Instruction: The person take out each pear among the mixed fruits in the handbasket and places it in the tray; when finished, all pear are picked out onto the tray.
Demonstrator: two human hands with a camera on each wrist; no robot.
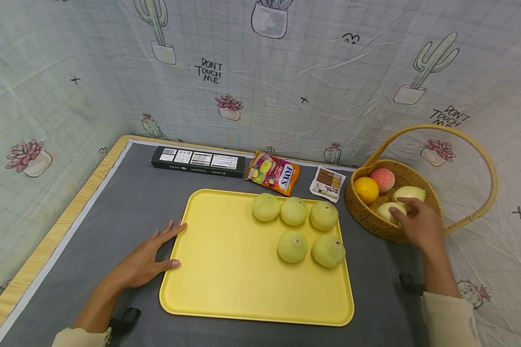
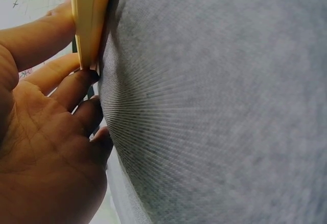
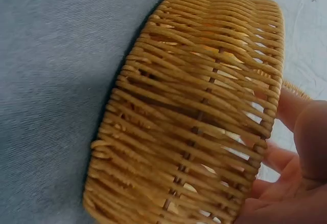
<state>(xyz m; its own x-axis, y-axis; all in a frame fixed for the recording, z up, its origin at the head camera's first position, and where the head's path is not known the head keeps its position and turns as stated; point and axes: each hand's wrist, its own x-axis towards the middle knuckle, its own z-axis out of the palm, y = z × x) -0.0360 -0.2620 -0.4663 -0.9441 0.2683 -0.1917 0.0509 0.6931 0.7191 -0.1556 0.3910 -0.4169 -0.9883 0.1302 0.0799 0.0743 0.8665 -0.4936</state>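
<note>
My left hand [image 1: 145, 260] is at the left edge of a yellow tray [image 1: 226, 274]. Its thumb and index finger touch the rim, spread apart, and the left wrist view shows the thumb against the tray's edge [image 2: 92, 24]. On the right, my right hand [image 1: 421, 224] reaches into a wicker basket [image 1: 369, 219]. Its thumb lies over a pale fruit [image 1: 384, 211], and its fingertips are by a second pale fruit [image 1: 412, 193]. I cannot tell whether it grips either one. An orange [image 1: 366, 190] and a peach [image 1: 382, 179] lie beside them. Several round green fruits [image 1: 293, 246] sit on the tray's right half.
Behind the tray lie a long black box [image 1: 197, 161], an orange Fox's candy bag [image 1: 272, 173] and a small brown-and-white packet [image 1: 327, 183]. The basket's tall handle [image 1: 488, 164] arches to the right. A patterned cloth [image 1: 260, 72] hangs behind the grey-covered table [image 1: 113, 212].
</note>
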